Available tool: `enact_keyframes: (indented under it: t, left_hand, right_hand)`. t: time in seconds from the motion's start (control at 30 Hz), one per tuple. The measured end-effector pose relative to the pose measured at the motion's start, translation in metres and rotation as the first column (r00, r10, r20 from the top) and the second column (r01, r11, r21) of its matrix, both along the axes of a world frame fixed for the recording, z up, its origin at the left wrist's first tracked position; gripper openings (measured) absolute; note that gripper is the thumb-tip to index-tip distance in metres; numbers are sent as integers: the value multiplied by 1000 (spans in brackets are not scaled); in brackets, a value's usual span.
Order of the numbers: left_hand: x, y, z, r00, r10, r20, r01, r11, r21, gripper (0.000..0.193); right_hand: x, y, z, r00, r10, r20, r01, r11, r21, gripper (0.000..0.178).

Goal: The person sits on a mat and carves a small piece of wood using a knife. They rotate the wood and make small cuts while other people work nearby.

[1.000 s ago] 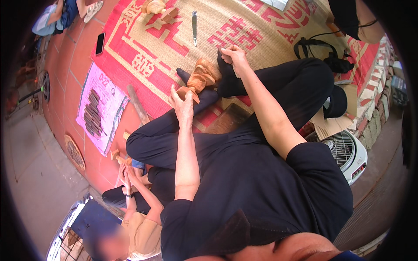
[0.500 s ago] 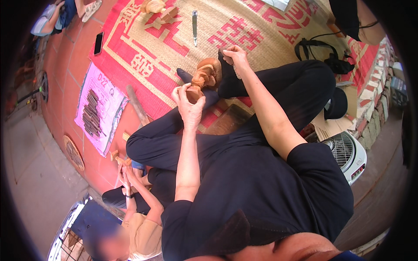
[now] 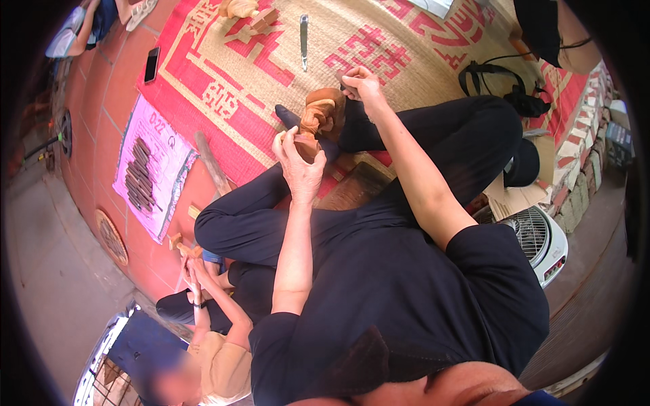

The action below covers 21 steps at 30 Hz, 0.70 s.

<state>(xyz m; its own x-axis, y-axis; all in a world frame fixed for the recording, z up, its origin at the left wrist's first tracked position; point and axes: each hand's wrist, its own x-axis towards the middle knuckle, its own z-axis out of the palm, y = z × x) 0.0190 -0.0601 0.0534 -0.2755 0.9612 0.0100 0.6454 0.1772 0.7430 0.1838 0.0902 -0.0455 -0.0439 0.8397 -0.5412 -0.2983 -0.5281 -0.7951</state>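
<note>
A carved reddish-brown wooden figure point(image 3: 317, 116) with twisting curves stands between my dark-socked feet. Its near end is a block-like base, gripped between the thumb and fingers of my left hand point(image 3: 300, 172). At the carving's far right edge, my right hand point(image 3: 365, 89) is closed in a pinch on a small dark piece; its kind is too small to make out. Part of the carving's far side is hidden. A dark wooden board point(image 3: 355, 186) lies between my legs. Beyond the carving, a slim metallic tool point(image 3: 304, 42) rests on the woven mat point(image 3: 271, 108).
Another wood carving point(image 3: 247, 15) lies at the mat's far side. To the left are a phone point(image 3: 151, 65), a wooden stick point(image 3: 212, 162) and a pink sheet point(image 3: 145, 111) bearing several dark carving tools point(image 3: 140, 177). A co-worker's hands point(image 3: 193, 267) hold a wooden piece. A fan point(image 3: 535, 237) stands right.
The carving has tilted and turned slightly in my left hand, which has shifted a little right and down. My right hand has moved slightly left and up, toward the carving's far end.
</note>
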Motion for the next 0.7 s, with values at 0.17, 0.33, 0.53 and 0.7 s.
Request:
enact_keyframes:
  t: [0.17,0.33,0.53,0.7]
  left_hand:
    - [2,2,-11,999,33,-12,-32,998,47,69]
    - [3,4,-13,997,51,-49,-50,998,39,67]
    - [4,10,-13,995,69,-69,-68,998,16,65]
    - [8,5,-16,992,87,-94,-83,996,46,62]
  right_hand:
    - [-40,-25,22,960,263,93,-273,954,122,13]
    - [-60,-41,18,830,325,452,-432,888,155,20]
    - [-72,-30,28,631,159,760,-422,892,164,20]
    - [-64,-48,32,900,260,351,-352,907,230,19]
